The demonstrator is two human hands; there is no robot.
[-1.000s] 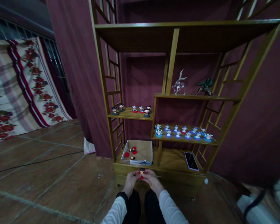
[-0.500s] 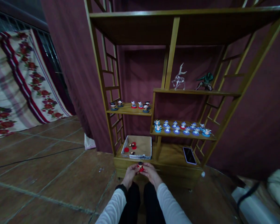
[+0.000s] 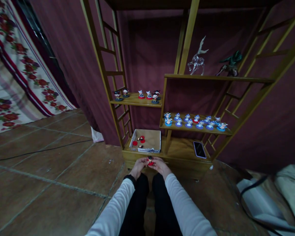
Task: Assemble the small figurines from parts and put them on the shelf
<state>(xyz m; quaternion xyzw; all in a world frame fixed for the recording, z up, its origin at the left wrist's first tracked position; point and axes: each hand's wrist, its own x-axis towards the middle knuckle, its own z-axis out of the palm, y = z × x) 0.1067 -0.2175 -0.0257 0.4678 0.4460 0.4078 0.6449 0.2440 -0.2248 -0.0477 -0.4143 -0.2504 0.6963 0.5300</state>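
My left hand [image 3: 139, 166] and my right hand [image 3: 160, 166] meet in front of me, both closed on a small figurine [image 3: 150, 160] with a dark head and a red base. They hover just before the lowest board of a wooden shelf unit [image 3: 184, 154]. Beyond them an open cardboard box [image 3: 151, 141] holds a few red and dark pieces.
Several figurines on red and dark bases [image 3: 147, 95] line the left shelf, several blue-based ones [image 3: 194, 121] the right shelf. A phone [image 3: 199, 149] lies on the bottom board. A glass deer [image 3: 198, 59] and a dark statuette [image 3: 229, 64] stand higher. Cloth and a cable [image 3: 265, 200] lie at right.
The view has tilted down and drawn closer to the shelf. My hands stay together on the figurine, which sits slightly higher in the picture.
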